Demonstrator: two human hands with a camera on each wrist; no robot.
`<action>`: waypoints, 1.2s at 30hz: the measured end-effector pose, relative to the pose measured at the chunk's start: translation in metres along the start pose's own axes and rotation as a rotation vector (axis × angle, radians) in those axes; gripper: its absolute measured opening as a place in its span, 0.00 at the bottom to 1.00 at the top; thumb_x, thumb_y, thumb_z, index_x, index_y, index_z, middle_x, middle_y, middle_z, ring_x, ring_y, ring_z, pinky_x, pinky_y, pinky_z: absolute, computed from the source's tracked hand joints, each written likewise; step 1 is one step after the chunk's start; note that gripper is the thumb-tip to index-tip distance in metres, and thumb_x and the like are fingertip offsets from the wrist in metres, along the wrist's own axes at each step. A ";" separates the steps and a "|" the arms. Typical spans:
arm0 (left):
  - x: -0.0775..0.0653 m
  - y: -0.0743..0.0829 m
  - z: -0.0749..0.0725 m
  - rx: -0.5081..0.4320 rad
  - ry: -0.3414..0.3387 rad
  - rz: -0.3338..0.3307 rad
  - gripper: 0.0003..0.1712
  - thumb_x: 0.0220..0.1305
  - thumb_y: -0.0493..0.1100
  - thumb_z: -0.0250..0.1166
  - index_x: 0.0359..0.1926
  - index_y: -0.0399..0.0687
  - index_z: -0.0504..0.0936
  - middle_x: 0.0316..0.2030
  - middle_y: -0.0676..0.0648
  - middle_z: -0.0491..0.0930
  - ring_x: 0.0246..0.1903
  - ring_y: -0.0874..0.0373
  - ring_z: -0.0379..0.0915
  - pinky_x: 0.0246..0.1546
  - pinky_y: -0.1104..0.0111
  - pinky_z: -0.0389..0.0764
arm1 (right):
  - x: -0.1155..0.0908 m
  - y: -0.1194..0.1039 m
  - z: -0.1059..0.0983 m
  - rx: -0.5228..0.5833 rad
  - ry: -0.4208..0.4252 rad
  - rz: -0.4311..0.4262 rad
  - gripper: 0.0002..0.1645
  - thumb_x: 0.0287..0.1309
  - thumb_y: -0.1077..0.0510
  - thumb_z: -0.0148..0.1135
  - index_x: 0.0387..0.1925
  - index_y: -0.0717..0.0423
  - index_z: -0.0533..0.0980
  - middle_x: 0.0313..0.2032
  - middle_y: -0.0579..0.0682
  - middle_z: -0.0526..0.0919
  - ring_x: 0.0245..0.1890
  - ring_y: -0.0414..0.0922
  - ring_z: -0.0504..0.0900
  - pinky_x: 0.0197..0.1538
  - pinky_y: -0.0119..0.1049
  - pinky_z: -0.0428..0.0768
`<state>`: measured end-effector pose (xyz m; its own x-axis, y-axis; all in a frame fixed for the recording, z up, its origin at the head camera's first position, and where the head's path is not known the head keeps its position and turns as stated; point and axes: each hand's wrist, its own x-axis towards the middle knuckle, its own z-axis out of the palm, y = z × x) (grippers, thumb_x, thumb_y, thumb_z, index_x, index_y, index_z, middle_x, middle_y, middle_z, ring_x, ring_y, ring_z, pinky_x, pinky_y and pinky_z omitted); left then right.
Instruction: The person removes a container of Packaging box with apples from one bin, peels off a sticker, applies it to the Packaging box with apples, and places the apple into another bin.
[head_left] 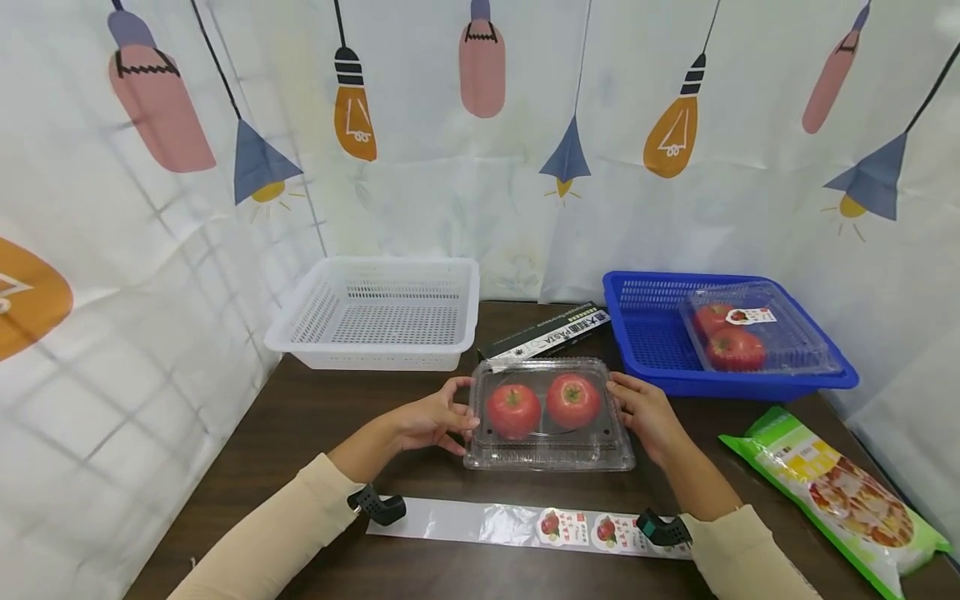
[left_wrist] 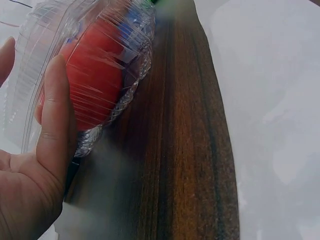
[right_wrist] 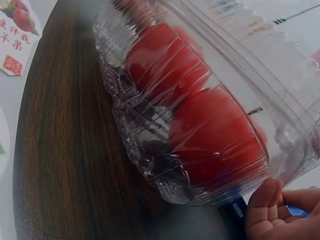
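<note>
Both hands grip a clear plastic clamshell box (head_left: 551, 450) by its two ends. Inside it sit two red apples (head_left: 513, 411) side by side, and the lid lies over them. My left hand (head_left: 438, 419) is at the left end; in the left wrist view its thumb (left_wrist: 56, 110) lies along the clear wall. At the other end is my right hand (head_left: 641, 410), its fingertips at the box's corner in the right wrist view. Whether the box touches the table cannot be told. Nearer me lies a strip of apple stickers (head_left: 510, 525), partly under the right wrist's band.
A white basket (head_left: 375, 354) stands at the back left. The blue basket (head_left: 660, 379) at the back right holds another clear box (head_left: 795, 333) with apples and a label. Behind my box lies a black-and-white carton (head_left: 555, 333). A green food bag (head_left: 847, 500) is at right.
</note>
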<state>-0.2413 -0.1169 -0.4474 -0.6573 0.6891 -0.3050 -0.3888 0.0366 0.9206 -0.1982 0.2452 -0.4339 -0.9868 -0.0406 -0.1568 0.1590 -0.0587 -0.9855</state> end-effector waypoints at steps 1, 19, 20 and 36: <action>0.001 -0.001 0.001 -0.001 -0.005 -0.001 0.52 0.61 0.34 0.67 0.71 0.58 0.38 0.37 0.43 0.75 0.32 0.53 0.76 0.34 0.55 0.83 | -0.001 0.002 -0.001 0.002 0.005 0.002 0.38 0.71 0.52 0.54 0.70 0.71 0.54 0.58 0.57 0.70 0.42 0.36 0.77 0.45 0.31 0.78; -0.027 -0.010 0.006 0.258 0.135 -0.030 0.35 0.71 0.56 0.57 0.66 0.39 0.58 0.38 0.39 0.74 0.31 0.52 0.74 0.35 0.57 0.83 | -0.022 0.022 -0.021 -0.198 -0.021 0.023 0.41 0.71 0.44 0.52 0.71 0.69 0.55 0.64 0.67 0.65 0.48 0.45 0.76 0.49 0.34 0.78; -0.031 -0.013 0.007 0.307 0.151 -0.023 0.33 0.72 0.59 0.54 0.64 0.38 0.62 0.38 0.39 0.74 0.31 0.52 0.74 0.34 0.58 0.83 | -0.028 0.022 -0.026 -0.235 -0.022 0.015 0.41 0.71 0.44 0.52 0.70 0.70 0.57 0.63 0.67 0.67 0.47 0.46 0.76 0.49 0.35 0.79; -0.058 -0.043 0.055 1.259 0.214 0.232 0.23 0.53 0.56 0.74 0.47 0.52 0.86 0.36 0.58 0.75 0.35 0.64 0.71 0.36 0.67 0.75 | -0.079 0.029 -0.078 -0.984 -0.368 -0.104 0.16 0.44 0.47 0.77 0.27 0.47 0.78 0.20 0.41 0.72 0.20 0.36 0.68 0.23 0.31 0.68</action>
<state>-0.1509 -0.1191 -0.4555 -0.7622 0.6464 -0.0337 0.5407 0.6644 0.5159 -0.1184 0.3248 -0.4551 -0.8977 -0.3918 -0.2015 -0.1840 0.7490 -0.6366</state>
